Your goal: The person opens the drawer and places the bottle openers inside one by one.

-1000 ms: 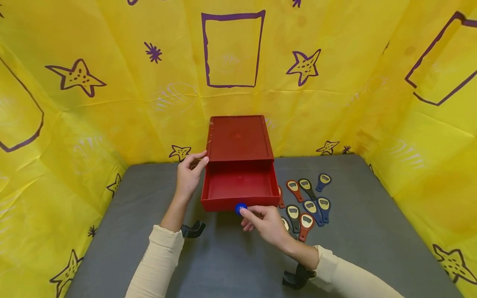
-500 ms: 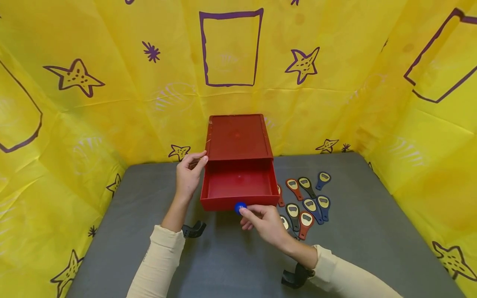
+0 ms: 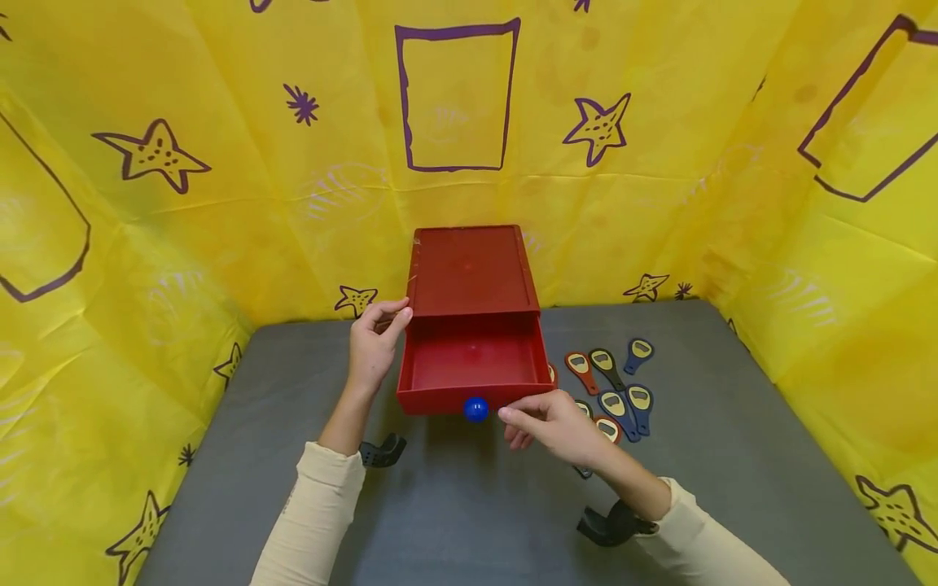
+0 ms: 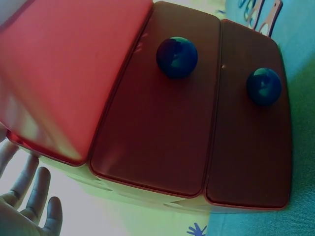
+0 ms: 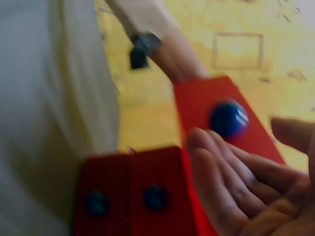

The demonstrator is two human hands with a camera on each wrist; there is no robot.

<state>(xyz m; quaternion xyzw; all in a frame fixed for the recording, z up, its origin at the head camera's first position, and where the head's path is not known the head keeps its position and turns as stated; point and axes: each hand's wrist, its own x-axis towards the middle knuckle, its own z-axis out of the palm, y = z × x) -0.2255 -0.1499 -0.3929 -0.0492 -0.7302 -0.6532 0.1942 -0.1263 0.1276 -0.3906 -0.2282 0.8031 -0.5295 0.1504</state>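
A red drawer cabinet (image 3: 469,273) stands at the back of the table, its top drawer (image 3: 454,363) pulled out and bare inside. My left hand (image 3: 372,342) touches the cabinet's upper left front corner with thumb and forefinger; its other fingers (image 4: 37,194) are spread and straight in the left wrist view. A round blue knob (image 3: 475,408) is on the drawer front. Just right of this knob is my right hand (image 3: 560,427), holding nothing, its fingertips apart from the knob. Below, two closed drawers show blue knobs (image 4: 177,57) in the left wrist view.
Several bottle openers (image 3: 581,370) in red, black and blue lie on the grey table (image 3: 454,521) right of the cabinet, some partly hidden by my right hand. Yellow cloth walls (image 3: 337,236) with purple drawings rise behind and on both sides.
My right hand has let go of the blue knob and moved a little right. The left hand stays at the cabinet's corner, and the drawer remains pulled out.
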